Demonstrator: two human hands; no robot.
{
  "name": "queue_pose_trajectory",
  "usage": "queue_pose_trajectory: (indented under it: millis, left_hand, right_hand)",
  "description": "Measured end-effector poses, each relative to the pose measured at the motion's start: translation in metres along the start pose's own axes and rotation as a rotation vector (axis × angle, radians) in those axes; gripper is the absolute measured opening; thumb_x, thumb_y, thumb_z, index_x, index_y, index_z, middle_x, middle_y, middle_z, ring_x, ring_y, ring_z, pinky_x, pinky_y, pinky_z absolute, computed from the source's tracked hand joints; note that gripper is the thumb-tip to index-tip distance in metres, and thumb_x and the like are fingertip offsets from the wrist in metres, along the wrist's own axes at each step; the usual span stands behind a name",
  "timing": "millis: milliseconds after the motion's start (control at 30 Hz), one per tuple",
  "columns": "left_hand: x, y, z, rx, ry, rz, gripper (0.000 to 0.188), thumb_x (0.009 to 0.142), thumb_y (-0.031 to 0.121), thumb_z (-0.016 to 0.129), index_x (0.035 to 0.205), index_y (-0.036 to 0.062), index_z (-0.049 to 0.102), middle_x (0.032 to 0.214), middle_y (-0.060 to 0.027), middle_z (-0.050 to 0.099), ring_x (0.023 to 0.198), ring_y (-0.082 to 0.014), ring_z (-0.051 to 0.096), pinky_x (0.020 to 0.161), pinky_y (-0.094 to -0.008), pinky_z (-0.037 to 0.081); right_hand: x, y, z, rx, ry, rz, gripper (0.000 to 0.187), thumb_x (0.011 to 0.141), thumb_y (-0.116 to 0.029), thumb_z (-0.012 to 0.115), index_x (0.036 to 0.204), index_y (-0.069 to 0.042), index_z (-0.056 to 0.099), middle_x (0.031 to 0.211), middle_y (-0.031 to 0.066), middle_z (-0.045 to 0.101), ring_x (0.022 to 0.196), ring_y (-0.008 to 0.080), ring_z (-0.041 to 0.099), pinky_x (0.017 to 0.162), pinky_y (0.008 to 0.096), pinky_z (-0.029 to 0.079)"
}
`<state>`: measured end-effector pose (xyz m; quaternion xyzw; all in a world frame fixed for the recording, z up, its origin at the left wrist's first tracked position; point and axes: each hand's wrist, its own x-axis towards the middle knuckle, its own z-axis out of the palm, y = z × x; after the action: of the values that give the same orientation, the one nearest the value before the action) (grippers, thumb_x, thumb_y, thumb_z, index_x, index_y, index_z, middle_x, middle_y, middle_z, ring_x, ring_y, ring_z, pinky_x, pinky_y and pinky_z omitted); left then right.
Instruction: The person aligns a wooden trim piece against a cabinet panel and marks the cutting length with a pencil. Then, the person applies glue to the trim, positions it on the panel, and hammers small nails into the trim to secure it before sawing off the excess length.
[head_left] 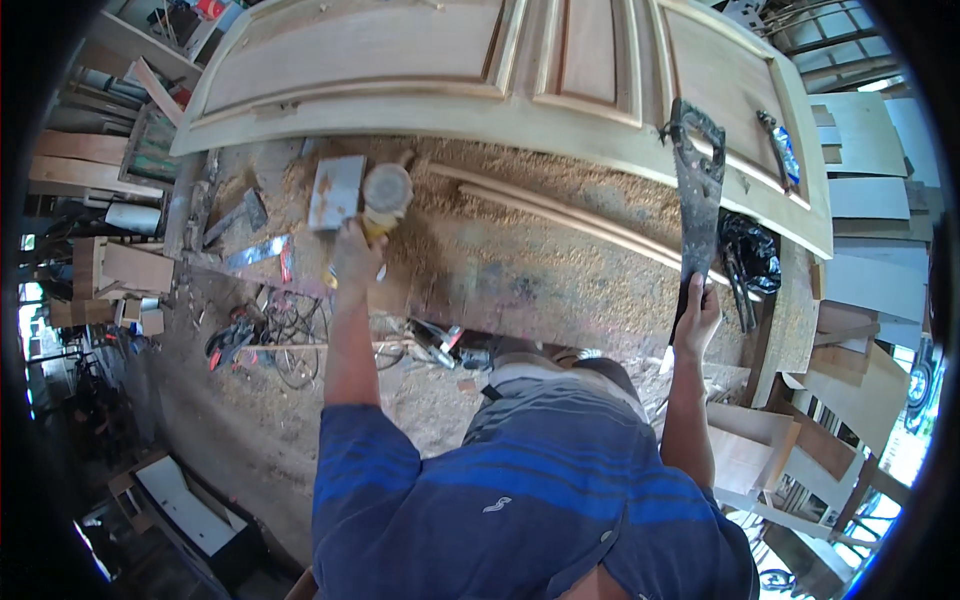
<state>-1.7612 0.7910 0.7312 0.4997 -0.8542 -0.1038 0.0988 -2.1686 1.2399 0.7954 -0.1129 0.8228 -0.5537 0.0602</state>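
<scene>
My right hand (697,318) is closed around the narrow end of a dark handsaw (699,205). The saw points away from me, its open-loop handle at the far end, overlapping the edge of a panelled wooden door (420,110). At the left of the workbench, my left hand (357,258) is closed at a yellow thing with a round pale top (388,188); what kind it is does not show clearly. Just left of it lies a flat whitish rectangular block (338,192). A hammer-like tool (240,215) rests farther left.
Sawdust covers the workbench (480,290). Long thin wooden strips (570,215) lie along it. A black plastic bag (752,255) sits at its right. Another tool (780,150) rests on the door. Boards (865,215) lean at the right; cables (295,345) lie on the floor.
</scene>
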Motion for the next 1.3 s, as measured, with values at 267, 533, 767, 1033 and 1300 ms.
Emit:
queue_pose_trajectory:
  millis: [267, 533, 767, 1033, 1300]
  left_hand:
    - [0.002, -0.032, -0.006, 0.018, 0.135, -0.046, 0.073, 0.087, 0.026, 0.091, 0.144, -0.0015, 0.056, 0.138, -0.0262, 0.064, 0.128, -0.047, 0.063, 0.11, -0.0537, 0.052]
    - [-0.069, 0.152, -0.023, -1.177, -0.1, 0.007, 0.055, 0.106, 0.028, 0.076, 0.146, -0.0068, 0.059, 0.139, -0.0189, 0.07, 0.127, -0.0274, 0.07, 0.11, -0.0411, 0.055]
    - [-0.054, 0.236, -0.131, -1.904, -0.252, 0.006, 0.041, 0.111, 0.024, 0.069, 0.137, -0.0081, 0.069, 0.128, -0.0145, 0.077, 0.119, -0.0269, 0.073, 0.107, -0.0423, 0.056]
    - [-0.028, 0.262, -0.14, -1.516, -0.048, 0.13, 0.026, 0.102, 0.004, 0.071, 0.126, -0.0041, 0.075, 0.123, -0.0145, 0.078, 0.111, -0.0247, 0.075, 0.103, -0.0397, 0.059]
    - [0.049, 0.297, -0.059, -1.114, 0.217, 1.185, 0.045, 0.09, 0.01, 0.082, 0.133, -0.0019, 0.075, 0.142, -0.0195, 0.072, 0.139, -0.0439, 0.065, 0.113, -0.0473, 0.06]
  right_hand:
    - [-0.013, 0.013, 0.013, -0.149, -0.082, 0.01, 0.055, 0.108, -0.053, 0.07, 0.081, -0.006, 0.061, 0.072, -0.0036, 0.049, 0.07, 0.0091, 0.041, 0.061, 0.032, 0.033]
    - [-0.026, -0.002, 0.025, 0.002, -0.24, -0.162, 0.049, 0.099, -0.042, 0.085, 0.082, 0.0, 0.064, 0.062, 0.0065, 0.058, 0.062, 0.0111, 0.05, 0.056, 0.0359, 0.044]
    - [-0.02, -0.041, 0.005, 0.043, -0.427, -0.369, 0.054, 0.091, -0.047, 0.091, 0.074, -0.004, 0.063, 0.058, 0.0042, 0.056, 0.054, 0.012, 0.049, 0.051, 0.0351, 0.043]
    - [0.038, -0.159, 0.047, -0.352, 0.39, -0.904, 0.048, 0.088, -0.046, 0.089, 0.1, -0.003, 0.07, 0.097, 0.0189, 0.065, 0.098, 0.0361, 0.063, 0.089, 0.0488, 0.047]
    - [-0.063, -0.245, 0.156, 0.374, 0.028, -0.323, 0.047, 0.098, -0.03, 0.085, 0.124, 0.004, 0.064, 0.113, 0.0129, 0.072, 0.107, 0.0208, 0.068, 0.096, 0.0395, 0.055]
